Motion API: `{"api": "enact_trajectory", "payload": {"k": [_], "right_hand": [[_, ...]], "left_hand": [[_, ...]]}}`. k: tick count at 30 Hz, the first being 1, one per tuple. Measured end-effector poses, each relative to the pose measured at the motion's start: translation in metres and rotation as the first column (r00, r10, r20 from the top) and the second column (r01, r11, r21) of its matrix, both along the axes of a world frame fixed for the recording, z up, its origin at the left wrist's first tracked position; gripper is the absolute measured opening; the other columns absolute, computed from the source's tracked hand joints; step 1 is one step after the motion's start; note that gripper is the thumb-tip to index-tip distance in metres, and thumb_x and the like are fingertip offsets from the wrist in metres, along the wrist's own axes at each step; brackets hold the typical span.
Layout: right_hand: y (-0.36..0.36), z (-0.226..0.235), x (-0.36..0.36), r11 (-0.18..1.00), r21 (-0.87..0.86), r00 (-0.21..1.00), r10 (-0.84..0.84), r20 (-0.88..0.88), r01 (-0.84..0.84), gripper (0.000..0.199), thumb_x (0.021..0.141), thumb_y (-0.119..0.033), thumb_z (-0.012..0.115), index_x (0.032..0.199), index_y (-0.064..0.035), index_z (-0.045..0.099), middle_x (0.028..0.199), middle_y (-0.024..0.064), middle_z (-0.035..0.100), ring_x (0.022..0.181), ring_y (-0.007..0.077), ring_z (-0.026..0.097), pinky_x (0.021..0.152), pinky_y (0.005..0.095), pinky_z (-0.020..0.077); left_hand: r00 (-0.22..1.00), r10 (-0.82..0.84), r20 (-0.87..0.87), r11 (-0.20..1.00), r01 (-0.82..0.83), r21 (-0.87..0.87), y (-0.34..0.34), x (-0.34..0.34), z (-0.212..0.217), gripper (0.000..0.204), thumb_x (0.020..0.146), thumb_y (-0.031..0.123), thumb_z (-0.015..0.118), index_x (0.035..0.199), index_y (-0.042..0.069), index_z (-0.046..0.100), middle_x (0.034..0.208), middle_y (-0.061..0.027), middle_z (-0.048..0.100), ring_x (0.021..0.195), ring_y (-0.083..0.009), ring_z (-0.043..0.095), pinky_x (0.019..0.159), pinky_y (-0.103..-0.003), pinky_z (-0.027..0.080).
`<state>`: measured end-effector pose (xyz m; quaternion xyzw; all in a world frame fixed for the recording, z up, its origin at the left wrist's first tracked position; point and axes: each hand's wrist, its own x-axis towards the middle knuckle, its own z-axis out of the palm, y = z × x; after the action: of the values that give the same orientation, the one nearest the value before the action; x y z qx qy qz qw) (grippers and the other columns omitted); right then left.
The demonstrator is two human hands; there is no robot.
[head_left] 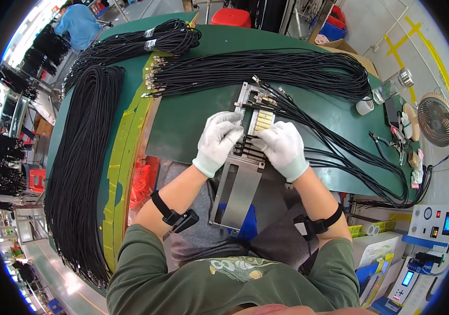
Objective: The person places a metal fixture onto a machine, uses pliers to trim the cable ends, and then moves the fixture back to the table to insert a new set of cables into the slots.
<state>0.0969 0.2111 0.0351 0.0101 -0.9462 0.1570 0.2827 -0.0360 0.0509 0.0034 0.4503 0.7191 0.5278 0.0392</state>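
White gloves cover both my hands, which meet over a long metal fixture with a row of pale yellow blocks. At the fixture's left side my left hand has its fingers curled, thumb and forefinger close together; what lies between them is too small to tell. From the right, my right hand pinches a black cable near its end, low on the block row. Several black cables with metal connectors lie in the fixture's far part and trail off to the right.
Bundles of black cable lie at the left, far left and back of the green table. At right are pliers, a glass jar, a white cup and a fan. Another person is far off.
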Motion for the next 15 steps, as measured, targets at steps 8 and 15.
{"api": "enact_trajectory", "payload": {"k": [8, 15], "right_hand": [[0.018, 0.004, 0.009, 0.992, -0.118, 0.995, -0.039, 0.096, 0.050, 0.009, 0.080, -0.022, 0.071, 0.082, -0.0128, 0.069, 0.073, 0.0034, 0.065, 0.077, 0.0250, 0.060, 0.071, 0.0380, 0.0440], [0.031, -0.001, 0.012, 0.993, -0.048, 0.979, -0.099, 0.181, 0.109, 0.013, 0.084, -0.025, 0.067, 0.082, -0.0131, 0.069, 0.072, 0.0024, 0.064, 0.075, 0.0254, 0.058, 0.070, 0.0383, 0.0444]], "left_hand": [[0.930, 0.208, -0.303, 0.973, -0.230, -0.037, 0.004, -0.003, 0.001, 0.013, 0.084, 0.017, 0.069, 0.084, 0.005, 0.069, 0.108, -0.0109, 0.070, 0.108, -0.0317, 0.060, 0.099, -0.042, 0.043], [0.957, 0.180, -0.229, 0.977, -0.200, -0.067, 0.004, -0.011, -0.004, 0.014, 0.088, 0.017, 0.064, 0.094, 0.006, 0.070, 0.104, -0.0101, 0.070, 0.102, -0.0304, 0.063, 0.099, -0.043, 0.043]]}}
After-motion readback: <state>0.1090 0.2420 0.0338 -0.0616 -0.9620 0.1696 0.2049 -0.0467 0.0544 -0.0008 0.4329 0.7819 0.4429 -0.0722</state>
